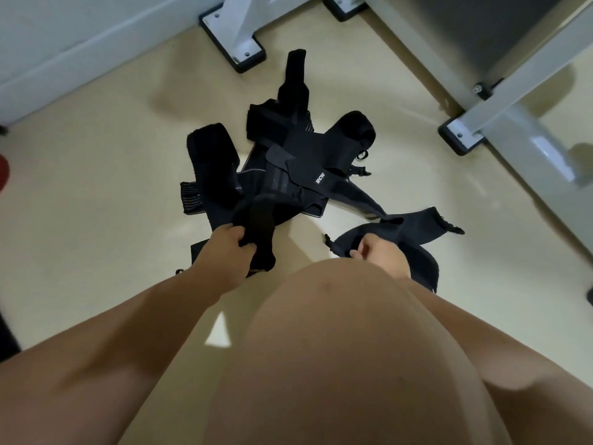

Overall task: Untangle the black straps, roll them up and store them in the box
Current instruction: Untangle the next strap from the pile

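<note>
A tangled heap of black straps (288, 155) lies on the pale floor in the middle of the head view, with ends sticking out in several directions. My left hand (224, 252) grips a partly rolled black strap (256, 226) at the near edge of the heap. My right hand (378, 252) pinches the edge of another wide black strap (414, 229), which trails right and back toward the heap. My bare knee hides the floor below both hands. No box is in view.
White metal frame legs on black feet stand behind the heap (237, 43) and at the right (462, 136). A white wall panel runs along the top left. A red object (3, 175) shows at the left edge.
</note>
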